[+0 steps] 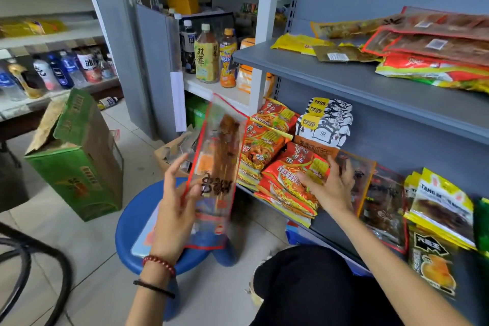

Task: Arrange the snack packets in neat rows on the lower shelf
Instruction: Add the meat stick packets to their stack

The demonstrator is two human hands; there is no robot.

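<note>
Shop aisle, grey shelving (344,79); a green carton (79,167) stands on the floor beside a blue stool (132,219). The lower shelf (333,234) holds stacked red packets (288,180), the right hand (329,189) flat on them, fingers spread; the left hand (176,204) pinches a long clear packet (222,156) upright above the stool.

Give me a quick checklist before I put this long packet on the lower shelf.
1. Left hand grips the long packet: ok.
2. Right hand holds nothing, resting flat on the noodle packets: ok.
3. Noodle packets in neat rows: not ok, heaped and skewed.
4. Bare spot on the lower shelf big enough for the long packet: cannot tell.
</note>
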